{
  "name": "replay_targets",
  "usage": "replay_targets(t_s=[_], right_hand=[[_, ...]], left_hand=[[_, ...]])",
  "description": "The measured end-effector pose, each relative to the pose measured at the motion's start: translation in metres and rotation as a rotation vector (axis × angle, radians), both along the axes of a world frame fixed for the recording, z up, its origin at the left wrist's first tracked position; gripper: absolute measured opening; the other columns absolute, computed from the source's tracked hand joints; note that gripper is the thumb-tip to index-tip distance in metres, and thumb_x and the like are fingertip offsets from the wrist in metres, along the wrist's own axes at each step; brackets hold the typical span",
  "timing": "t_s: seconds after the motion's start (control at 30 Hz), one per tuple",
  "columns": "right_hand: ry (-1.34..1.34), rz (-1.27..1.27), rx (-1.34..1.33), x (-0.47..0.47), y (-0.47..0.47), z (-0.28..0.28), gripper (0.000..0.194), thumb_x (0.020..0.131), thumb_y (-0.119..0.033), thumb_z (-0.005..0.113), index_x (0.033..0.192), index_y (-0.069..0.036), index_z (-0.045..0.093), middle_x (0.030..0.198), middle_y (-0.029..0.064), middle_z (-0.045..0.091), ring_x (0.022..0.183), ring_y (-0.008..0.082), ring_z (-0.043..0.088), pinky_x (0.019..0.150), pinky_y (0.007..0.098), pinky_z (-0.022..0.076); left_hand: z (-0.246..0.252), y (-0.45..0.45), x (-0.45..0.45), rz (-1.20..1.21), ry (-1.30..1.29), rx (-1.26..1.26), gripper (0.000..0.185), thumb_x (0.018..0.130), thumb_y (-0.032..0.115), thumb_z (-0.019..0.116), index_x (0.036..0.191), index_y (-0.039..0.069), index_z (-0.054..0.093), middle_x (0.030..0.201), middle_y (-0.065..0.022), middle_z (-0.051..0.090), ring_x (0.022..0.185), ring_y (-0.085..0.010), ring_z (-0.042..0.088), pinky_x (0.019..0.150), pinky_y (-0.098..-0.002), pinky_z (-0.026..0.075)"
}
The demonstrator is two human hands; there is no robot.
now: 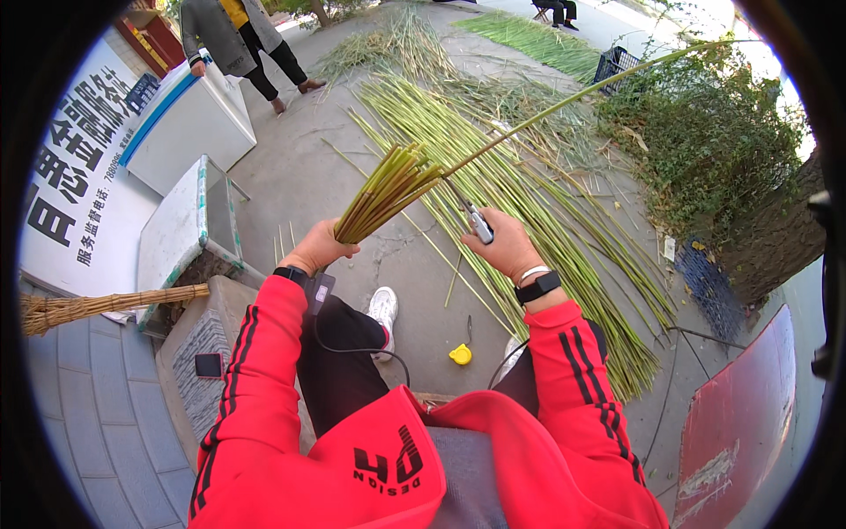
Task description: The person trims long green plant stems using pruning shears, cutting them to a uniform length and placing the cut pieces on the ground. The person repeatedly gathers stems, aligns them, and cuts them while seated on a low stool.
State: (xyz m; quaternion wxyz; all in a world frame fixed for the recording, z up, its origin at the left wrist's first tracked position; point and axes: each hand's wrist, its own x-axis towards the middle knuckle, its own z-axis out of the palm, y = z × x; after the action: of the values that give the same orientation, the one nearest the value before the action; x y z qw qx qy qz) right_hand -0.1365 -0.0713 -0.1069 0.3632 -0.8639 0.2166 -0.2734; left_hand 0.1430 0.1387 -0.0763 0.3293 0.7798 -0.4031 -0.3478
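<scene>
My left hand [322, 248] grips a bundle of cut green and brown stalks [390, 192], their ends fanned up and away from me. One long stem [562, 109] runs from the bundle's right side toward the upper right. In my right hand [505, 243] is a small cutting tool with a silver handle [480, 227]; whether it is a pruner or a knife I cannot tell. Its dark tip reaches up to the long stem, just right of the bundle's ends. Beneath, many long green stalks [529, 218] lie side by side on the concrete ground.
Between my shoes lies a yellow tape measure [461, 354]. To the left are a straw broom [119, 305], a worn white stool [182, 211], a phone [209, 366] and a white cabinet [192, 119]. A person [248, 46] stands beyond. A bush [714, 132] and a red board [737, 423] border the right.
</scene>
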Motion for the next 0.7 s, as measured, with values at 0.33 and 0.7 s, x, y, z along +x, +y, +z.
replay_targets(t_s=[0.33,0.7], right_hand=[[0.203,-0.03,0.074,-0.021,0.016,0.002,0.03,0.077,-0.031,0.072,0.082,-0.002,0.063,0.077,0.0213,0.064,0.076,0.0402,0.061,0.068,0.0436,0.0497],[0.423,-0.411,0.409,-0.038,-0.071,-0.089,0.044,0.067,-0.036,0.075,0.091,-0.001,0.063,0.091,0.0212,0.067,0.087,0.0372,0.063,0.079,0.0415,0.0501]], left_hand=[[-0.017,0.014,0.014,0.01,-0.108,0.003,0.023,0.075,-0.003,0.071,0.096,-0.001,0.063,0.079,-0.0022,0.064,0.067,-0.0133,0.06,0.063,-0.0302,0.051],[-0.014,-0.055,-0.021,0.391,0.538,-0.719,0.014,0.082,0.006,0.072,0.092,0.004,0.062,0.08,-0.0043,0.064,0.072,-0.0168,0.064,0.065,-0.0295,0.051]])
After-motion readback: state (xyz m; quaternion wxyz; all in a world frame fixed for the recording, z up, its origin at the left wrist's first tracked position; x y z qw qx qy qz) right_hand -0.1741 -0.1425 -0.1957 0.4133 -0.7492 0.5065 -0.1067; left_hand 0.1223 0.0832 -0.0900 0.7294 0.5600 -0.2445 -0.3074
